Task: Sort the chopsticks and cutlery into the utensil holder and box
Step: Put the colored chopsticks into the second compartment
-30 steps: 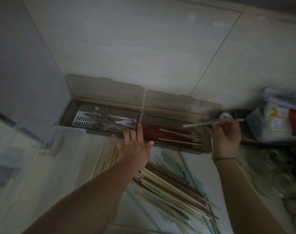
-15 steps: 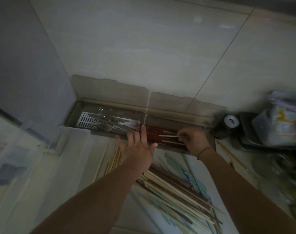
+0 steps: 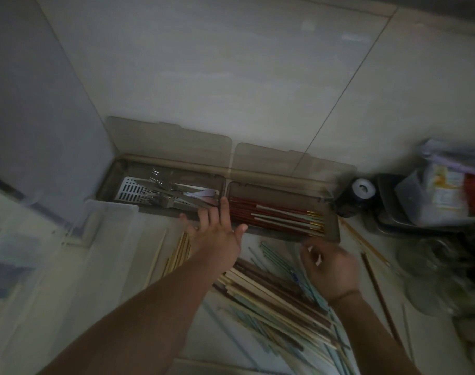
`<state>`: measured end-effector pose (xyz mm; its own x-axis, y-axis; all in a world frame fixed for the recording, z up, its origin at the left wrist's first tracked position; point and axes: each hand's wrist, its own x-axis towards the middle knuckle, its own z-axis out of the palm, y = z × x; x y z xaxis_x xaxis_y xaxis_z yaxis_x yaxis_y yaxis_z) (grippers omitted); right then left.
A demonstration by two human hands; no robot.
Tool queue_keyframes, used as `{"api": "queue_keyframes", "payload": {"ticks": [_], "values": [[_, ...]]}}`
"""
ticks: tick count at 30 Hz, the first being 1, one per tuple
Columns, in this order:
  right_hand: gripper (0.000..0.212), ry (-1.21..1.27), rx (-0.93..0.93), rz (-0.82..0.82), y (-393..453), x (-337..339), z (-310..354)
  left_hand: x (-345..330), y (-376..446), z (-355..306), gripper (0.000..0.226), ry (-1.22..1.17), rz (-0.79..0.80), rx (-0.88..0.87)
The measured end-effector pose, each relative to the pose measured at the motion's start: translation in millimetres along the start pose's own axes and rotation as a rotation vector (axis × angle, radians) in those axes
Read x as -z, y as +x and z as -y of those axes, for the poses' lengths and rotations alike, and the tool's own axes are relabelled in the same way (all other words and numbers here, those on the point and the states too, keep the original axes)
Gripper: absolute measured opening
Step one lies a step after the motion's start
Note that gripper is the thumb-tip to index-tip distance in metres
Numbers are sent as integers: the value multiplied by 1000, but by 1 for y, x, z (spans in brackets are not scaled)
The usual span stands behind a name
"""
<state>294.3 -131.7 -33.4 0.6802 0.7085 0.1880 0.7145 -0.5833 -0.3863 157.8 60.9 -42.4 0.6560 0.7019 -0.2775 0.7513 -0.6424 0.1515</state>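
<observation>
— since half a second ago the right hand [image 3: 329, 269] has come back out of the holder [image 3: 332, 228], hasn't it?
— yes. going left to right: clear box [image 3: 109, 239] at the left edge, cutlery [image 3: 166, 192] in the holder's left half, left hand [image 3: 217, 231] spread flat on its front rim, red chopsticks [image 3: 274, 216] in the right half.
— and the right hand?
— blurred, fingers loosely curled over the loose chopsticks [image 3: 271, 296]; seems empty. likely one more delivered, reaching for the next.
</observation>
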Motion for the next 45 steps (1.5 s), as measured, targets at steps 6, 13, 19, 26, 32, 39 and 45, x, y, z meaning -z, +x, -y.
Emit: {"api": "queue_keyframes", "payload": {"ticks": [6,13,19,26,32,39,45], "values": [[26,-152,-265,323,-29,-26,-13,-1,0,-1,73,5,9,19],[23,-83,-387,279,-33,-29,-3,2,0,-2,72,23,24,32],[13,5,-378,306,-26,-16,2,0,0,-1,73,33,13,31],[25,513,-207,10,1,26,31,2,1,-2,72,44,28,40],[13,380,-328,7,36,23,22,1,0,0,72,12,5,14],[26,-278,-187,300,77,10,16,2,-1,0,73,-1,1,12],[26,-317,-178,424,95,-6,5,1,0,1,73,-2,13,9]]}}
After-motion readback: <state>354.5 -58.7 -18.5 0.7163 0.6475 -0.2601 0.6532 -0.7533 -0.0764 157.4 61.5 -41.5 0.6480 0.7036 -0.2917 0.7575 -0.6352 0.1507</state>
